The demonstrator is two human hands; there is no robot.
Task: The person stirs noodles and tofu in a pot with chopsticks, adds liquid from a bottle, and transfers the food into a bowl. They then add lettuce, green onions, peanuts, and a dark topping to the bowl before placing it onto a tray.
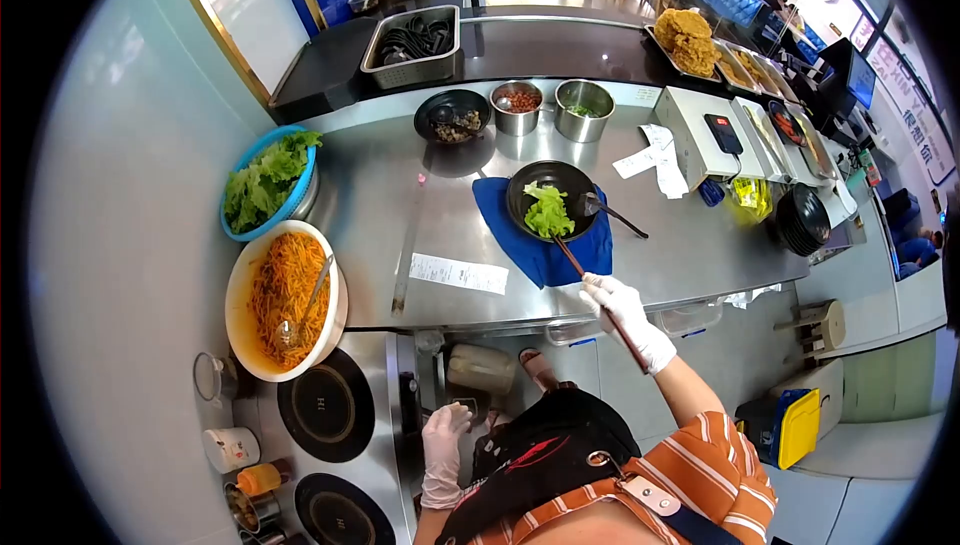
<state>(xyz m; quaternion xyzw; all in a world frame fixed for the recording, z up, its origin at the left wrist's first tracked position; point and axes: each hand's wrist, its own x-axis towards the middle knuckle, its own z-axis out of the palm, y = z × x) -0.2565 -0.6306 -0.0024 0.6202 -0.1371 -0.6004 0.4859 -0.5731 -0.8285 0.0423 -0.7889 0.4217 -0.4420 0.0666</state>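
My right hand [625, 323], in a white glove, is closed around brown chopsticks [575, 263]. Their tips reach the green lettuce [548, 213] in a black bowl [518, 183]. A black spoon [622, 217] leans over the bowl's right rim. Under the bowl lies a blue cloth [538, 267]. My left hand [445, 445], also gloved, hangs low beside the stove's edge, away from the counter; its fingers are bent, and nothing shows in them. To the left of the cloth, a printed receipt [458, 273] rests on the steel counter [400, 185].
A blue basin of lettuce [270, 183] and a white bowl of orange shreds [285, 300] stand left. Behind are a dark bowl [452, 116] and two steel pots [516, 107]. Stacked black bowls [802, 219] sit right, and a stove [326, 405] is lower left.
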